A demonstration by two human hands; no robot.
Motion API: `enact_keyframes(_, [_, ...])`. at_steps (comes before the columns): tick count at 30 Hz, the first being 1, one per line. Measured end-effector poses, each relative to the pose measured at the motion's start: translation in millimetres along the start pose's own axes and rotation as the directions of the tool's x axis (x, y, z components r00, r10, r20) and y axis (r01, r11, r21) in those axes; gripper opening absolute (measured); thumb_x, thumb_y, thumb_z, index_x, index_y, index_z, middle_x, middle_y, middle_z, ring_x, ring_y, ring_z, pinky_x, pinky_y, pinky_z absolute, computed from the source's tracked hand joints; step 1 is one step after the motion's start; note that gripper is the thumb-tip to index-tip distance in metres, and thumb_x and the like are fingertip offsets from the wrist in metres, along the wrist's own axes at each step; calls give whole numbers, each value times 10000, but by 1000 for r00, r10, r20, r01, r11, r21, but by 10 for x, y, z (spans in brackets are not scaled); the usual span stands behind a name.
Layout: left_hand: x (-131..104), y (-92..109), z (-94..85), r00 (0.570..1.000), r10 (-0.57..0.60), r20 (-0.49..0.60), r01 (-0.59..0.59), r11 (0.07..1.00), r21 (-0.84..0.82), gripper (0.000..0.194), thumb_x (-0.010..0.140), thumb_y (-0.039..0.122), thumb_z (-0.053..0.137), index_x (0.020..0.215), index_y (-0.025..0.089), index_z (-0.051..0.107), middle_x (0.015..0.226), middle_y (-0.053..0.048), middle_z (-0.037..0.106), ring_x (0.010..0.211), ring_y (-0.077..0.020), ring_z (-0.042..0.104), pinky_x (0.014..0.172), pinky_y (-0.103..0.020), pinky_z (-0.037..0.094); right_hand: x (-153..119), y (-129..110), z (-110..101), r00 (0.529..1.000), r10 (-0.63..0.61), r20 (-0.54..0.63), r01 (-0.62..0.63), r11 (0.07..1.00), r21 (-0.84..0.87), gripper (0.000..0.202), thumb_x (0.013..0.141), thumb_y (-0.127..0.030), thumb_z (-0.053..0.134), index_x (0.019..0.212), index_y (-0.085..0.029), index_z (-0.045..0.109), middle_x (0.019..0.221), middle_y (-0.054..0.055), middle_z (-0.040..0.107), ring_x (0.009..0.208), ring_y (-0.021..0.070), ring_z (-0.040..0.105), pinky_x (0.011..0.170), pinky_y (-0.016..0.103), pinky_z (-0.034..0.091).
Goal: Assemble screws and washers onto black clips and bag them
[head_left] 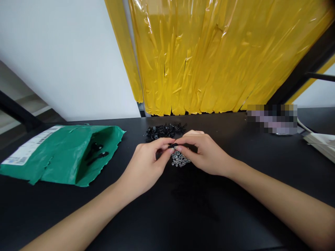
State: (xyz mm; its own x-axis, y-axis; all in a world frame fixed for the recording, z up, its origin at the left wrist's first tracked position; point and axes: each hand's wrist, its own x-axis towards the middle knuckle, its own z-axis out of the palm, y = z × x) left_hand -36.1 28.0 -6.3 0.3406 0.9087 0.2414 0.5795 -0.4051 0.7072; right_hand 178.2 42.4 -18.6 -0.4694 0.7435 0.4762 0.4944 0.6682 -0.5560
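A: Doing what with the left hand (146, 164)?
B: Pinching a small black piece (172, 145) between thumb and finger.
A: And with the right hand (204, 150)?
B: Pinching the same small black piece from the right, with thumb and finger too.
A: Holding it where?
B: In the middle, by the shiny metal bits (180, 160). Can't tell how high above the black table (157, 216).
A: See anything else?
B: Look farther back for the pile of little black parts (164, 131). Look left for the green bag (60, 157), open toward the right, with black things (97, 158) inside.
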Motion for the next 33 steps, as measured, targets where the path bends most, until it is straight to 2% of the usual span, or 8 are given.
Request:
enact_keyframes(4, [0,-6,-7,1000,-2,3,2,1000,-1,254,991,344,637,1204,278,760,985,23,821,826,-196,758,749,-333,573,-10,1,19,1000,7,-8,-7,999,-47,125,1004,-249,663,1026,-252,787,902,-1,779,881,185,683,891,405,440])
enact_keyframes(8, [21,10,-33,1000,12,10,-12,1000,13,263,1008,358,611,1195,265,771,1125,-7,815,965,-216,765,875,-363,592,18,-5,30,998,51,-38,-54,993,-103,108,998,-308,688,954,-261,774,881,-8,771,889,197,675,906,417,428])
enact_keyframes(12, [58,8,-65,999,-19,-39,21,998,52,242,985,356,625,1144,253,776,1033,-22,828,865,-226,773,804,-374,603,69,58,-5,991,125,-40,-130,978,-161,144,1018,-339,637,959,-284,757,970,0,792,950,229,665,927,442,422])
enact_keyframes(19, [95,-19,-87,994,-76,-76,74,997,-27,243,955,324,619,1129,207,742,965,-47,831,846,-233,782,806,-383,596,53,228,-95,980,171,97,-144,960,-241,110,926,-239,652,912,-282,752,1026,23,745,1058,290,597,999,538,335])
enact_keyframes(24, [97,8,-90,994,-91,-61,88,995,-49,221,951,308,631,1118,217,741,967,-32,832,871,-231,787,791,-370,576,54,239,-101,970,195,141,-153,952,-266,164,888,-190,625,981,-280,726,1060,37,709,1109,300,565,1007,540,318])
enact_keyframes(33, [106,13,-91,995,-93,-30,90,992,-88,210,964,323,638,1122,224,736,990,-27,835,907,-218,789,802,-347,574,43,287,-160,956,169,241,-98,955,-279,167,973,-251,589,1014,-324,735,1114,49,677,1134,300,554,988,535,304])
